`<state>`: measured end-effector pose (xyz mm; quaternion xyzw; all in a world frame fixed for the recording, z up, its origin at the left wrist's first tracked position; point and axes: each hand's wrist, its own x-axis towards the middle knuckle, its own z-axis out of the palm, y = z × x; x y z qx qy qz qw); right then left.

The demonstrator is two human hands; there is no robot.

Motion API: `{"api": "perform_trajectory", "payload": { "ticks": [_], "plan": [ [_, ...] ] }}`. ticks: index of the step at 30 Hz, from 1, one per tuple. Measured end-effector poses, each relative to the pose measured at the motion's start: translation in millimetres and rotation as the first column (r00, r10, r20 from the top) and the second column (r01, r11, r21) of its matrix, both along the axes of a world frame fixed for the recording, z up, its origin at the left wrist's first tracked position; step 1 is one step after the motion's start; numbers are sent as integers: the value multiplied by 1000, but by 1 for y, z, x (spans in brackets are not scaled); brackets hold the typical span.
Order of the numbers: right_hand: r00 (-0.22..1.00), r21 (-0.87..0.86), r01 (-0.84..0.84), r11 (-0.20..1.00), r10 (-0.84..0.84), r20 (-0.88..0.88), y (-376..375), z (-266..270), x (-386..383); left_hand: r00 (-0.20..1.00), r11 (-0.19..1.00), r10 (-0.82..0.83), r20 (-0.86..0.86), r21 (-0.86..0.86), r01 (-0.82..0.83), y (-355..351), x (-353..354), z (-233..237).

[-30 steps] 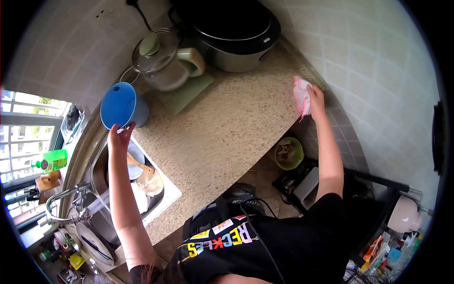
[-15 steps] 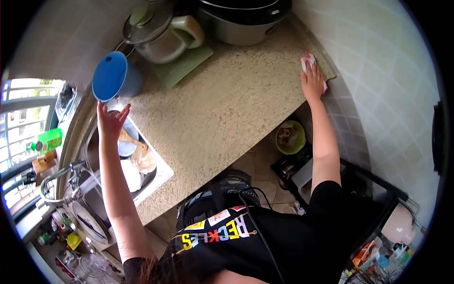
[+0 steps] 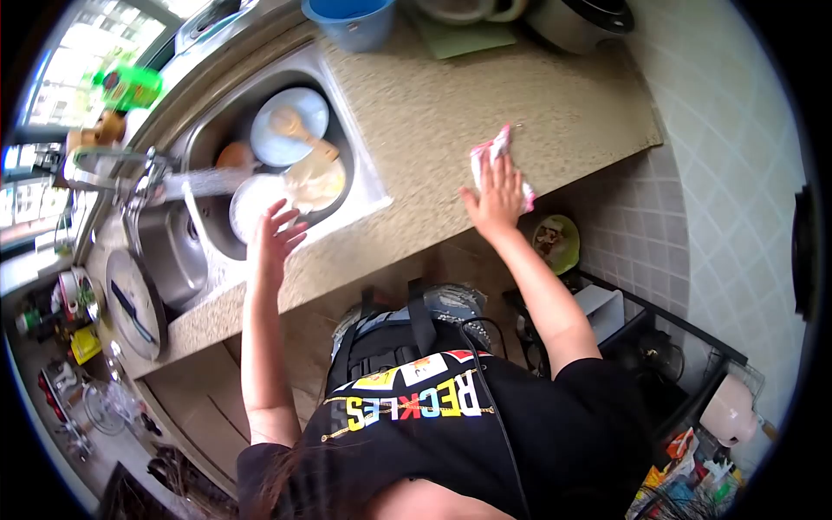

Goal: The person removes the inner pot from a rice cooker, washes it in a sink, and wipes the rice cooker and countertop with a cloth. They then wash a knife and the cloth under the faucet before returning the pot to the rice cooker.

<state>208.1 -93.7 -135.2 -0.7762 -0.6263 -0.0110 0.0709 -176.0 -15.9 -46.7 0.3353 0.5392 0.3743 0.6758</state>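
Note:
My right hand (image 3: 497, 198) lies flat with its fingers spread on a pink and white cloth (image 3: 490, 156), pressing it to the speckled countertop (image 3: 416, 156) near the front edge. My left hand (image 3: 276, 240) is in the air by the front rim of the sink (image 3: 364, 186), its fingers apart and holding nothing. In the sink lie a light blue bowl (image 3: 269, 143), a wooden spoon or ladle (image 3: 299, 132) and a pale, partly see-through item (image 3: 316, 182). A white dish (image 3: 250, 204) sits just beyond my left fingers.
A blue bucket (image 3: 355, 30), a green board (image 3: 459, 36) and a rice cooker (image 3: 576, 26) stand along the back. Left of the sink are the faucet (image 3: 139, 186) and a round board with a knife (image 3: 130, 303). A green bin (image 3: 563, 247) is below the counter.
My right hand and the cloth have moved left from the counter's right end. My left hand has left the bucket's side and is now by the sink's front. The view has shifted.

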Motion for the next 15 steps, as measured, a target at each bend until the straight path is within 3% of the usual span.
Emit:
{"api": "perform_trajectory", "payload": {
  "ticks": [5,9,15],
  "plan": [
    [969,-39,-221,975,214,-127,-36,8,-184,988,986,127,-89,-96,-136,-101,-110,5],
    [900,-64,-368,927,339,-273,-53,8,-318,928,917,358,-103,-147,-370,-184,-202,-1],
    [776,-42,-584,811,541,-324,-38,1,-453,817,795,568,-98,-192,-576,-273,-263,-14]
  ]
}}
